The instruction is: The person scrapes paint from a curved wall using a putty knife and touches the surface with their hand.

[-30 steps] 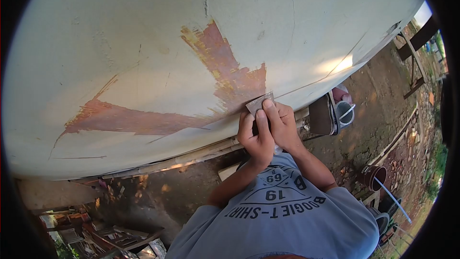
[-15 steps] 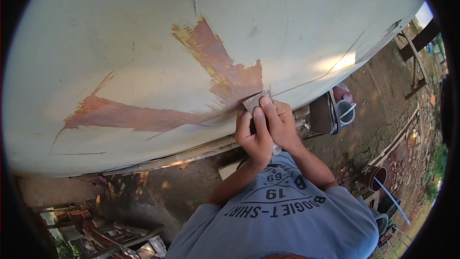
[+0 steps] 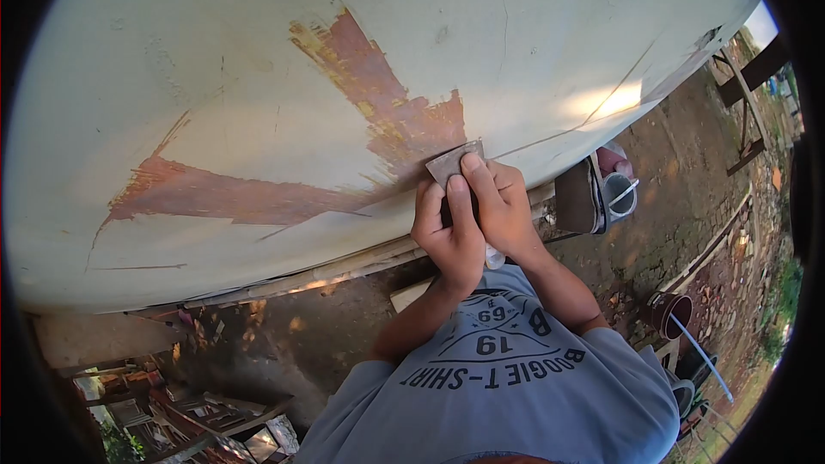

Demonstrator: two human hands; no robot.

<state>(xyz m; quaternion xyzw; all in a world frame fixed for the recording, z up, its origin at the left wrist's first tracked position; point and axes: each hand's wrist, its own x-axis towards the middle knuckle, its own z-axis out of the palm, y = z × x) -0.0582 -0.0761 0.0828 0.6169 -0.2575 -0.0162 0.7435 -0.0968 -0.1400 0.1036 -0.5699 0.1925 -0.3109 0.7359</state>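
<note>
A flat grey scraper blade (image 3: 454, 161) lies against the large, pale curved surface (image 3: 215, 43), at the right end of a reddish-brown patch (image 3: 378, 77) with ragged yellowish edges. My left hand (image 3: 451, 236) grips it from the left, thumb on the blade. My right hand (image 3: 505, 206) is closed on its right side, with its thumb near the blade's upper edge. The two hands touch. A clear, rounded end (image 3: 494, 258) shows below them; most of the handle is hidden. Another reddish-brown patch (image 3: 215, 193) stretches to the left.
Bamboo poles (image 3: 335, 269) run under the surface's lower edge. To the right are a dark container (image 3: 577, 198), a grey bucket (image 3: 620, 195) and a brown bucket (image 3: 666, 316) with a blue stick (image 3: 705, 361). Scrap wood (image 3: 185, 421) lies at the lower left.
The blade and both hands have moved slightly up and left in view. The patches have also shifted up and left as the view changed. Both hands keep their grip.
</note>
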